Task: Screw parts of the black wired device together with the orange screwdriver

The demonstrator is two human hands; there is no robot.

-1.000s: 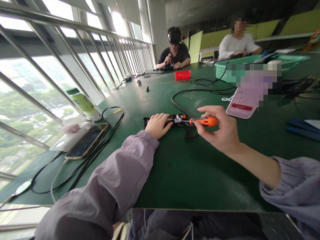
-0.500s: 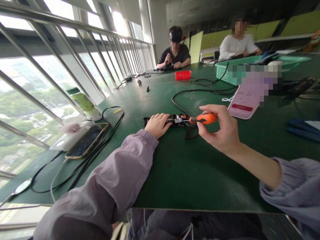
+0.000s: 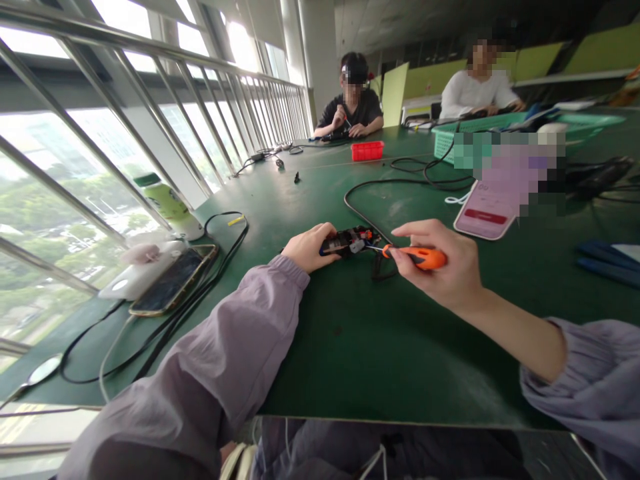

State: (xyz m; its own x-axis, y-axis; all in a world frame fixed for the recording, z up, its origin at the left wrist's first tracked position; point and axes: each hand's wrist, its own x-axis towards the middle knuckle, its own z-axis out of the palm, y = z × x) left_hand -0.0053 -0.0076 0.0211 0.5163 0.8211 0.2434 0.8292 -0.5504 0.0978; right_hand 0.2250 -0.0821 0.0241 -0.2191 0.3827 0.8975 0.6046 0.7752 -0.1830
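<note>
My left hand point(image 3: 310, 248) is wrapped round one end of an opened black corded device point(image 3: 354, 241), whose inner parts show, with a grey piece and a red part. Between the thumb and fingers of my right hand point(image 3: 443, 263) is a screwdriver point(image 3: 423, 257) with an orange and black handle. Its thin shaft points left, and the tip is at the grey piece in the device; whether it touches cannot be made out. A black cable point(image 3: 350, 197) curves away behind the device.
A phone point(image 3: 484, 212) leans before a green basket point(image 3: 445, 143) at right. At left are another phone point(image 3: 173, 280), black cords point(image 3: 233, 250) and a bottle point(image 3: 173, 207) by the railing. A red basket point(image 3: 367, 151) stands farther back; two people sit across the table.
The device has turned in my left hand, and its held end now shows more from the side. The screwdriver's handle has swung down and slightly right with my right hand.
</note>
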